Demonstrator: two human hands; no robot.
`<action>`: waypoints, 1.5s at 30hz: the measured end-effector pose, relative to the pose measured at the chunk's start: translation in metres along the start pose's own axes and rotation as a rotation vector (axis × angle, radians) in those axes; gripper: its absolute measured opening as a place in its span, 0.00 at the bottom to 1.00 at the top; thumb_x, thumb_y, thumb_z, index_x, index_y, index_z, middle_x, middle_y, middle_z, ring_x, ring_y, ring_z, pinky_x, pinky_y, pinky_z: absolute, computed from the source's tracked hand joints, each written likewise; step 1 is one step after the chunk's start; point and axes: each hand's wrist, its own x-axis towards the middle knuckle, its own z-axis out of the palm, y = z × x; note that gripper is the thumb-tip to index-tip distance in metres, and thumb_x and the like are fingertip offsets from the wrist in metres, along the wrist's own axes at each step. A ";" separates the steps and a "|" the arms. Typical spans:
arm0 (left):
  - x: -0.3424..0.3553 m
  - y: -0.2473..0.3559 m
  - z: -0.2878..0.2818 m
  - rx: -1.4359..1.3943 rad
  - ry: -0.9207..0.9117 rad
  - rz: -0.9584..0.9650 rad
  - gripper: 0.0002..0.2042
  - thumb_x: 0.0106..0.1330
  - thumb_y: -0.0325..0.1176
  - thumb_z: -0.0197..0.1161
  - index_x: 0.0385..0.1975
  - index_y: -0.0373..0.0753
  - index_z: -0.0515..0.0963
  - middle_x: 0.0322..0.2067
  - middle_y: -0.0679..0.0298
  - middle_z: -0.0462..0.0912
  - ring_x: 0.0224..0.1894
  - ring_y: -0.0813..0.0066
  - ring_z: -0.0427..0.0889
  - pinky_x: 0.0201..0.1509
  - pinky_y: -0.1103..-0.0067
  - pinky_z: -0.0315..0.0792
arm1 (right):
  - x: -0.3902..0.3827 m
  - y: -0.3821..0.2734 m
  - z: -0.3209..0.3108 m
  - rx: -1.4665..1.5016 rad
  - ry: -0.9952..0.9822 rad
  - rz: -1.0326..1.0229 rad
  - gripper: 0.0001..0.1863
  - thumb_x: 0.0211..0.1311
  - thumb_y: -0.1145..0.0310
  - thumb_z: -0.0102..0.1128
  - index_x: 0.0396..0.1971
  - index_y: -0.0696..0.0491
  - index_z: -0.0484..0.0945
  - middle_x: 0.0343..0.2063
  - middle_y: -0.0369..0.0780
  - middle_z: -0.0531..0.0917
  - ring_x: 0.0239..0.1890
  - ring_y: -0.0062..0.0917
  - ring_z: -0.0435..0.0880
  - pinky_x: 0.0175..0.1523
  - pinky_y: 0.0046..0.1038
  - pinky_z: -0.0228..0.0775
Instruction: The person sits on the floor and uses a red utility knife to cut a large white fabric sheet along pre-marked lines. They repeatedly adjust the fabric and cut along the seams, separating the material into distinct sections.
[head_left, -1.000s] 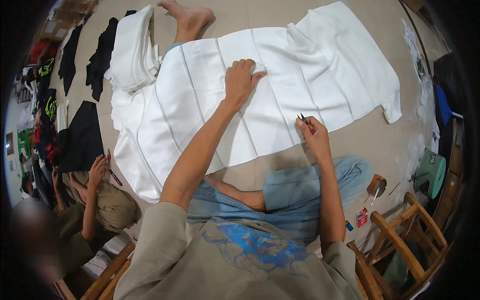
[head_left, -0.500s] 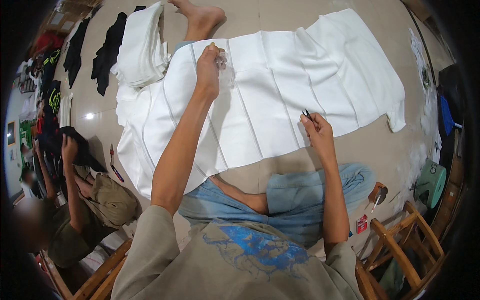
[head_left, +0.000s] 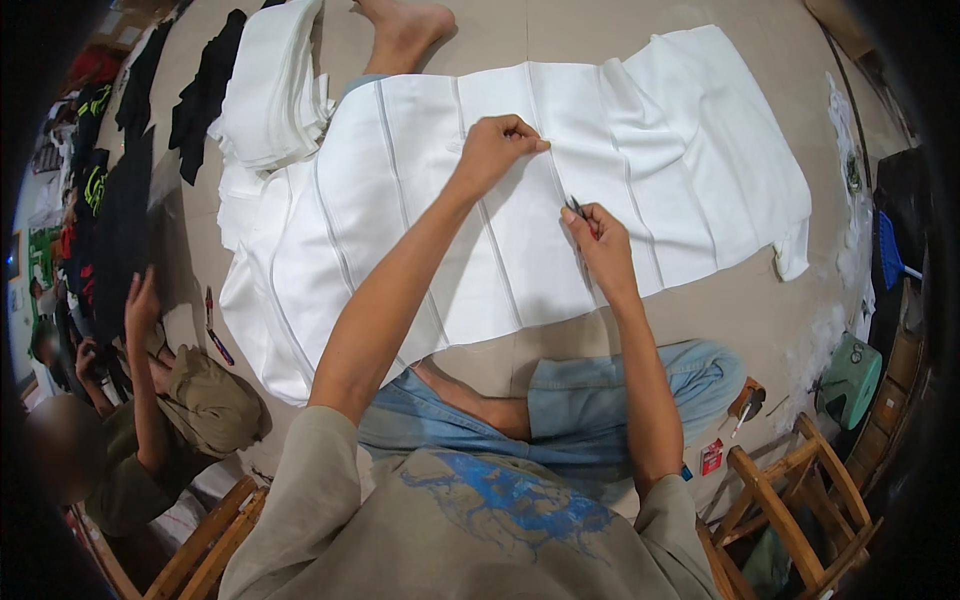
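A long white fabric piece (head_left: 720,140) with several lengthwise grey seam lines lies spread in front of me. My left hand (head_left: 495,150) has closed, bent fingers at one seam in its upper middle; what they pinch is too small to make out. Lower right of it, my right hand (head_left: 598,245) grips small dark-bladed snips (head_left: 572,206) with red on them, tips pointing up toward the left hand. A thick stack of folded white fabric (head_left: 265,85) rests at the upper left, beside the spread piece.
A co-worker (head_left: 130,440) sits at left, handling black cloth (head_left: 120,230). A bare foot (head_left: 405,35) shows above the fabric. Also around me: black pieces (head_left: 205,100), a tool (head_left: 212,330), a green stool (head_left: 850,380), wooden chair frames (head_left: 790,510), a blue dustpan (head_left: 890,250).
My left hand swung up and left, then returned right and down to the seam. My right hand with the snips moved leftward and upward, nearer it. The co-worker's black cloth is raised higher.
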 end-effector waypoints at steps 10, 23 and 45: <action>0.016 0.027 -0.045 -0.311 0.013 -0.091 0.10 0.68 0.39 0.70 0.34 0.39 0.82 0.25 0.75 0.76 0.28 0.86 0.67 0.35 0.84 0.61 | -0.003 0.002 -0.005 0.069 -0.020 0.124 0.17 0.70 0.57 0.66 0.32 0.57 0.79 0.17 0.28 0.72 0.17 0.12 0.64 0.22 0.22 0.55; 0.013 0.051 -0.052 -0.469 -0.007 -0.021 0.10 0.69 0.40 0.70 0.33 0.40 0.82 0.24 0.76 0.73 0.26 0.87 0.64 0.32 0.85 0.58 | 0.064 -0.073 0.008 -0.696 0.057 -0.352 0.19 0.69 0.58 0.60 0.31 0.62 0.81 0.19 0.52 0.81 0.24 0.47 0.81 0.33 0.43 0.71; 0.005 0.060 -0.053 -0.442 -0.041 -0.033 0.09 0.72 0.38 0.66 0.38 0.39 0.81 0.29 0.77 0.74 0.29 0.87 0.66 0.35 0.86 0.60 | 0.091 -0.063 0.019 -0.676 0.080 -0.389 0.20 0.70 0.56 0.58 0.30 0.59 0.83 0.23 0.54 0.84 0.30 0.51 0.85 0.38 0.47 0.77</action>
